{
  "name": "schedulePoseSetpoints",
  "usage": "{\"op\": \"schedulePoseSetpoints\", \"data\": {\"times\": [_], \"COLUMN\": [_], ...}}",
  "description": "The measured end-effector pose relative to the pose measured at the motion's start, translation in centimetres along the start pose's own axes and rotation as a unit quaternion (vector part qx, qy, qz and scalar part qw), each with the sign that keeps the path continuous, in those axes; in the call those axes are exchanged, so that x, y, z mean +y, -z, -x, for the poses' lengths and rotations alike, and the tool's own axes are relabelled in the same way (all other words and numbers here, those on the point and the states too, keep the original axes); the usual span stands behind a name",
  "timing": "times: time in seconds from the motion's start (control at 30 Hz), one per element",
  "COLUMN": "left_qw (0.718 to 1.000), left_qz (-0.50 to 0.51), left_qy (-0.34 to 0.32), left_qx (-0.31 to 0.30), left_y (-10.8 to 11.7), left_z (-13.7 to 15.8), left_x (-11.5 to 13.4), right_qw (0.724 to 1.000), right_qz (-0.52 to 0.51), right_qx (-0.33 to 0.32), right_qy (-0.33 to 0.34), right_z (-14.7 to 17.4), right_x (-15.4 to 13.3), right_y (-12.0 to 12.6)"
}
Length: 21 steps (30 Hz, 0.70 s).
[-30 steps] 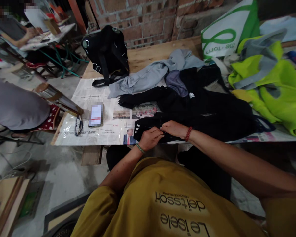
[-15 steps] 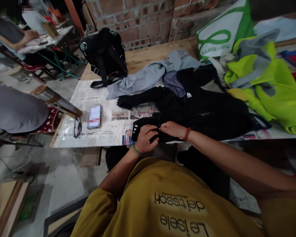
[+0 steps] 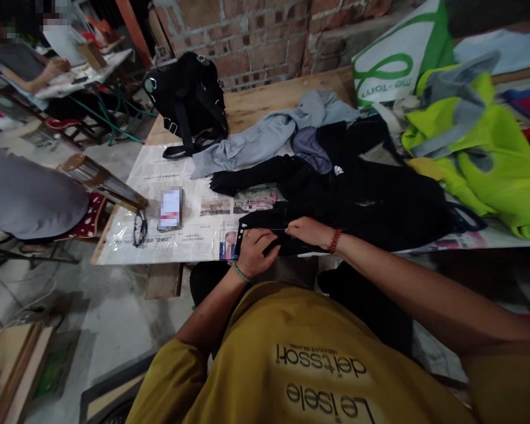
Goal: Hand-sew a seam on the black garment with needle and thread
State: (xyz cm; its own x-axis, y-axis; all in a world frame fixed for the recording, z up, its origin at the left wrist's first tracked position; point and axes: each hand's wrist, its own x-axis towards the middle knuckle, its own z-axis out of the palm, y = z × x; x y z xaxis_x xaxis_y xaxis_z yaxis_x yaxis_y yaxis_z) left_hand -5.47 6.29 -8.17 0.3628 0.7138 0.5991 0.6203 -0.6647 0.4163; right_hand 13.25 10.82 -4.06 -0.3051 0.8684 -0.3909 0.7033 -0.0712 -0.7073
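Observation:
A black jacket (image 3: 380,194) lies spread on the table, one sleeve stretched toward me with white marks at its cuff (image 3: 242,227). On this near sleeve rests my left hand (image 3: 258,250), fingers flat and slightly curved, thumb held apart. Close to its right, my right hand (image 3: 309,232) is closed in a pinch just over the same cloth. A thin pale line, maybe a thread, runs over the black fabric between the hands. What the right fingertips pinch is too small to make out.
Newspaper under clear plastic (image 3: 189,241) covers the table. On it are a phone (image 3: 170,209) and glasses (image 3: 139,228). Behind lie a black backpack (image 3: 188,97), a grey garment (image 3: 256,144) and a green-white bag (image 3: 401,59); a yellow-green garment (image 3: 490,147) is at right. People sit at left.
My left hand has shifted slightly left and away from the right hand, its thumb now farther from the fingers. A pale line shows between the hands. The right hand stays nearly in place.

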Motion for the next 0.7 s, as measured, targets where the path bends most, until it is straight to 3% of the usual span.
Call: {"op": "schedulePoseSetpoints", "data": {"times": [0.17,0.4,0.7], "left_qw": [0.999,0.994,0.993], "left_qz": [-0.033,0.011,-0.003], "left_qy": [-0.017,-0.032,-0.039], "left_qx": [-0.034,-0.105,-0.107], "left_y": [0.3,0.7,0.2], "left_z": [0.2,0.0,-1.1], "left_x": [-0.3,-0.1,1.1], "right_qw": [1.000,1.000,1.000], "right_qz": [0.005,0.001,0.018], "right_qx": [-0.002,0.002,-0.003], "right_qy": [0.002,0.008,0.011], "right_z": [0.0,0.0,-0.3], "right_x": [0.0,0.1,0.4], "right_y": [0.0,0.0,-0.1]}}
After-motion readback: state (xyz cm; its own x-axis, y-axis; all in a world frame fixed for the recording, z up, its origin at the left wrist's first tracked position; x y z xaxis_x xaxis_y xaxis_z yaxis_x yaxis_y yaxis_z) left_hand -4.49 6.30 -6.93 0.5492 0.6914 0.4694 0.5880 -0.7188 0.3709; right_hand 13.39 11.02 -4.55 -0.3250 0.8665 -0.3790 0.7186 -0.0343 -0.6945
